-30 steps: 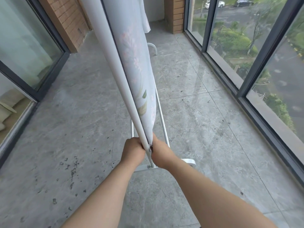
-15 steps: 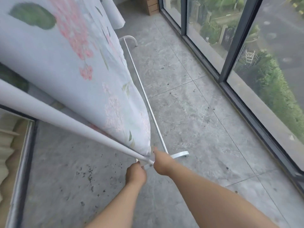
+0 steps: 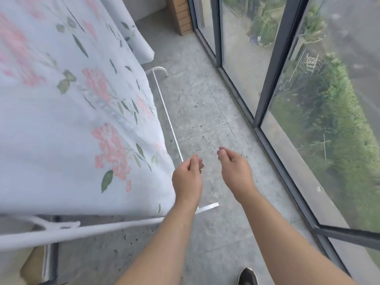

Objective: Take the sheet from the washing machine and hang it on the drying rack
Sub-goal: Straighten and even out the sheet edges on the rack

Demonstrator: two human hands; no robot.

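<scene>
The pale sheet, printed with pink flowers and green leaves, hangs over the drying rack and fills the left half of the view. Its white back layer shows along the bottom edge. Of the white rack only the low floor bar and its near foot are visible; the top is hidden by the cloth. My left hand hovers just right of the sheet's lower corner, fingers loosely curled, holding nothing. Beside it, my right hand is also free of the cloth.
Grey tiled balcony floor runs ahead. Floor-to-ceiling glass with dark frames lines the right side. A brick pillar stands at the far end. My shoe is at the bottom, and a sliding-door track at the lower left.
Both hands have let go of the sheet's lower edge and moved right, away from it. The view has swung so that the sheet's flowered face now fills the left.
</scene>
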